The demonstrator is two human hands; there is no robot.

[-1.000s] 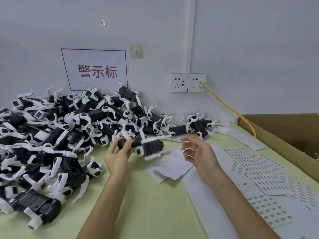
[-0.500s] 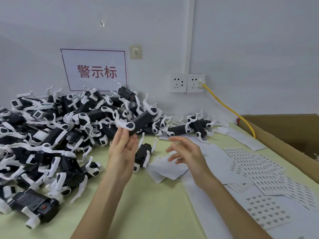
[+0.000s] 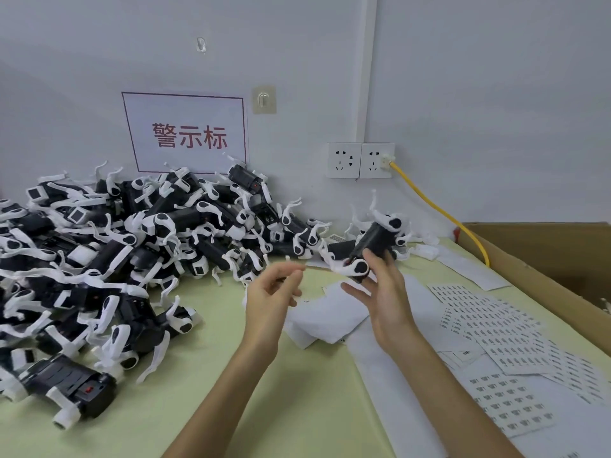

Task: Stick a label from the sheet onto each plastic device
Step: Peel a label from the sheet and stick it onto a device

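Several fingers of the right hand hold the lower end of a tilted black-and-white device, right of frame centre; we see the others spread below it. The left hand, at centre, is loosely curled and blurred, holding nothing. Label sheets lie lower right, and the device pile fills the left.

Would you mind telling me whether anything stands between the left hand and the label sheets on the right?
Yes: the right hand, holding a device, and its forearm cross the path from the left hand to the label sheets.
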